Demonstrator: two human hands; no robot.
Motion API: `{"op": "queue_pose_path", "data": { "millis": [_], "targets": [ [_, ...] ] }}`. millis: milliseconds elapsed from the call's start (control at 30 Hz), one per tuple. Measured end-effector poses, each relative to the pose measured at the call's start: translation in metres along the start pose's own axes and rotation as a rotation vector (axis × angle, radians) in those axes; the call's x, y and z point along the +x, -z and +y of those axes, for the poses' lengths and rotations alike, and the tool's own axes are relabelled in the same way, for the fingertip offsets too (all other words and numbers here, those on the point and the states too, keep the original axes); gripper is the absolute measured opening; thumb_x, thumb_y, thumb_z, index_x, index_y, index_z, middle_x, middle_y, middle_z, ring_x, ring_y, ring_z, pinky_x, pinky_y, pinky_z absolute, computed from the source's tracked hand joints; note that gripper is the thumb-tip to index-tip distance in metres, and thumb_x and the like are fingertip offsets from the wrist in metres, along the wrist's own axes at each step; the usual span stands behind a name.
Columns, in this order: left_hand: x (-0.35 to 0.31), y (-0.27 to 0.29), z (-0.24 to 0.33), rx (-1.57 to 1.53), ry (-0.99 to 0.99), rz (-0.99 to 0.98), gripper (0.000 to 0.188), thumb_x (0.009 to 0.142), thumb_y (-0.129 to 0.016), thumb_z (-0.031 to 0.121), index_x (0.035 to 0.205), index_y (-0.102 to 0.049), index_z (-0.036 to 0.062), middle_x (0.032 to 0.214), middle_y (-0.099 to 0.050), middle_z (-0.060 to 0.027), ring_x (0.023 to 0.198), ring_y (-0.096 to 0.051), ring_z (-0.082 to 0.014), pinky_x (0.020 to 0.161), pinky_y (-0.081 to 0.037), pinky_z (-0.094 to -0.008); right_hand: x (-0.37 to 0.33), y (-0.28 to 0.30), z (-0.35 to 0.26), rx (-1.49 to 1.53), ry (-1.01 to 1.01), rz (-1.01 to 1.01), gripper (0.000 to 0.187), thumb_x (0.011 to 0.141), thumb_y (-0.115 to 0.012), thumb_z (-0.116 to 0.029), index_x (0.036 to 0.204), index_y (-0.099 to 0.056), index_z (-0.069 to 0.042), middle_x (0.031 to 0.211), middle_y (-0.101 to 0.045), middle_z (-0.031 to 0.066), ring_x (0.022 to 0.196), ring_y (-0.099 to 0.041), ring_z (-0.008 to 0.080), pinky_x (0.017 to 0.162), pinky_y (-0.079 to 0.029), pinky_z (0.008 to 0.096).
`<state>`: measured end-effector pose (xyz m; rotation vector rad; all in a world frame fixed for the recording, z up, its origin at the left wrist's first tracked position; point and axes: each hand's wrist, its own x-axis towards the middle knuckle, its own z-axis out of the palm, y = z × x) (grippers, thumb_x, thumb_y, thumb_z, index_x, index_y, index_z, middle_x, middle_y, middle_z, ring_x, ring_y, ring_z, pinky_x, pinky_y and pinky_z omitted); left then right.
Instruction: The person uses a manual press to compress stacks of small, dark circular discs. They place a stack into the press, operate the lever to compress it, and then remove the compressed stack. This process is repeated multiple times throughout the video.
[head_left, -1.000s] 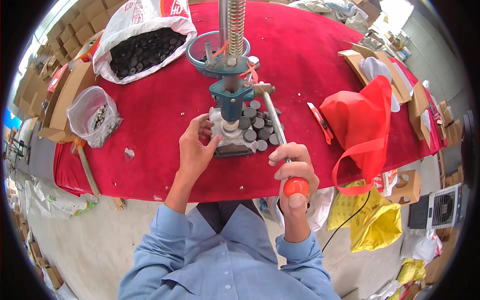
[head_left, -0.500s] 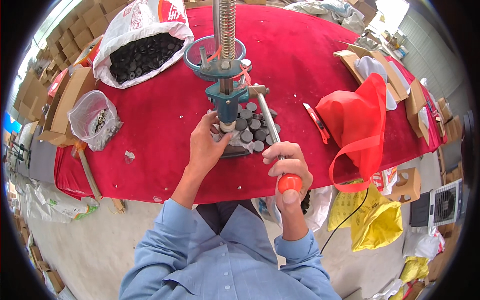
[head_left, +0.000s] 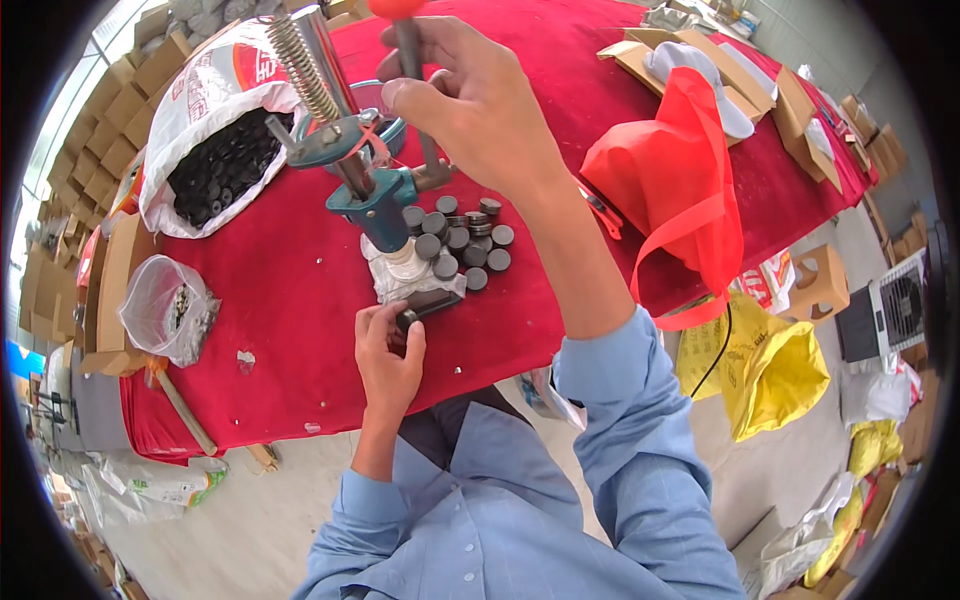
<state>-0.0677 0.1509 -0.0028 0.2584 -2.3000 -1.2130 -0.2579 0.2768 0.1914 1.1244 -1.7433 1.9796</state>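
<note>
A teal hand press (head_left: 372, 207) with a coiled spring (head_left: 302, 70) stands on the red-covered table. Raised high, my right hand (head_left: 480, 100) is closed round the press lever (head_left: 408, 48), just below its red knob (head_left: 396, 6). My left hand (head_left: 386, 360) is at the near side of the press base (head_left: 436, 301), fingers bent and pinching what looks like a small black disc (head_left: 406, 319). Whitish wrapping (head_left: 385, 272) lies under the press head. Right beside it sits a pile of dark grey round discs (head_left: 457, 238), some stacked.
A white sack (head_left: 160, 190) of black discs lies at the far left, with a blue basin (head_left: 385, 105) behind the press. A clear bag-lined tub (head_left: 150, 300) is at left. To the right are a red cloth bag (head_left: 660, 160), a red cutter (head_left: 600, 208) and open cartons (head_left: 745, 95).
My right hand has swung the lever from low near the table edge up and away. My left hand has drawn back from the press head to its base. The view has shifted.
</note>
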Motion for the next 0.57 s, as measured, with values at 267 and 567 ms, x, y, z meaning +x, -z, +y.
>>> {"op": "queue_pose_path", "data": {
  "millis": [267, 567],
  "targets": [
    [-0.01, 0.0, -0.005, -0.015, -0.056, 0.012, 0.032, 0.081, -0.074, -0.001, 0.113, -0.066, 0.0012, 0.108, -0.057, -0.0093, 0.084, -0.062, -0.0159, 0.075, -0.053, -0.0295, -0.062, 0.021, 0.078, -0.151, -0.197, 0.186, 0.039, 0.082, -0.059, -0.002, 0.12, -0.065, 0.003, 0.106, -0.073, 0.0158, 0.083, -0.07, 0.0212, 0.076, -0.057, 0.036],
    [-0.012, 0.005, -0.011, -0.089, -0.022, 0.024, 0.034, 0.082, -0.077, 0.004, 0.114, -0.067, 0.0033, 0.112, -0.058, -0.0127, 0.085, -0.064, -0.0223, 0.074, -0.056, -0.0336, -0.111, -0.019, 0.128, -0.655, -0.13, -0.458, 0.047, 0.083, -0.072, -0.022, 0.126, -0.066, -0.005, 0.125, -0.064, 0.0225, 0.115, -0.061, 0.0423, 0.105, -0.042, 0.0522]
  ]
}}
